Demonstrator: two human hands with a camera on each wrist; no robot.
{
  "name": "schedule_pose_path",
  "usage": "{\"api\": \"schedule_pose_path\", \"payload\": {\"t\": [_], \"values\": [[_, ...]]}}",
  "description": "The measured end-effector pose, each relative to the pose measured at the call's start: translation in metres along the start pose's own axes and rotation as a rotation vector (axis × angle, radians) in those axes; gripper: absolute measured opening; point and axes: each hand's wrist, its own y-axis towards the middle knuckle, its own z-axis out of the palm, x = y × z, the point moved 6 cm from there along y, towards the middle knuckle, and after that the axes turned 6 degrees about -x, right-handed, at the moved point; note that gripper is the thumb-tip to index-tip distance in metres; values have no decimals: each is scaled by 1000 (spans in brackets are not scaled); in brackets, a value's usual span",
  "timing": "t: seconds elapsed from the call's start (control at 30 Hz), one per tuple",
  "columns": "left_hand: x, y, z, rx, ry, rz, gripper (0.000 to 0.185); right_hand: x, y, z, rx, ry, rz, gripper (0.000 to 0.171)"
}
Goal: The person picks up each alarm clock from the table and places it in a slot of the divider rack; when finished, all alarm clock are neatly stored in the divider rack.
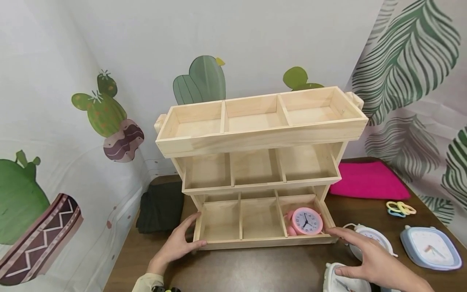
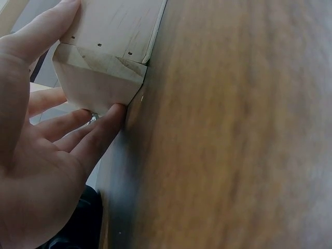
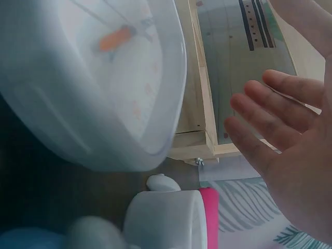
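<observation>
A three-tier wooden display rack [image 1: 260,136] stands on the table, each tier split into three compartments. In the bottom right compartment sits a pink alarm clock [image 1: 307,221]. My left hand [image 1: 178,242] touches the rack's lower left corner, thumb at the front edge and fairly straight fingers along the side; the fingertips meet a wooden end piece [image 2: 98,80] in the left wrist view. At the lower right end, my right hand [image 1: 372,259] is spread with straight fingers and holds nothing. Beneath it is a white alarm clock [image 1: 341,280], which looms large in the right wrist view.
A round white clock [image 1: 375,235] is partly hidden behind my right hand. Farther right lies a blue square clock [image 1: 432,247]. Colored rings [image 1: 401,208] and a bright pink cloth [image 1: 368,180] are behind, and a dark folded cloth [image 1: 160,207] is at left.
</observation>
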Motion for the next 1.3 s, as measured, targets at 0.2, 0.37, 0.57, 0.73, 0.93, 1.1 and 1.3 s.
{"api": "schedule_pose_path", "payload": {"t": [0.2,0.37,0.57,0.73,0.93,1.1,1.3], "values": [[0,-1,-1,-10,1,15,91,0,-13,5,13,-17,-3,84],[1,0,-1,-5,-10,-12,93,1,-17,9,8,-7,49,86],[4,-1,0,1,6,-34,94,-2,-25,12,-36,47,-13,90],[3,-2,0,-11,15,-21,93,-5,-33,15,-37,81,-42,99],[2,-1,0,-15,30,-9,92,-6,-39,23,-40,157,-102,103],[3,-1,-1,-15,21,-2,92,-9,-45,28,-56,165,-120,98],[3,0,-1,-17,30,1,93,-17,-56,35,-69,59,-16,94]]}}
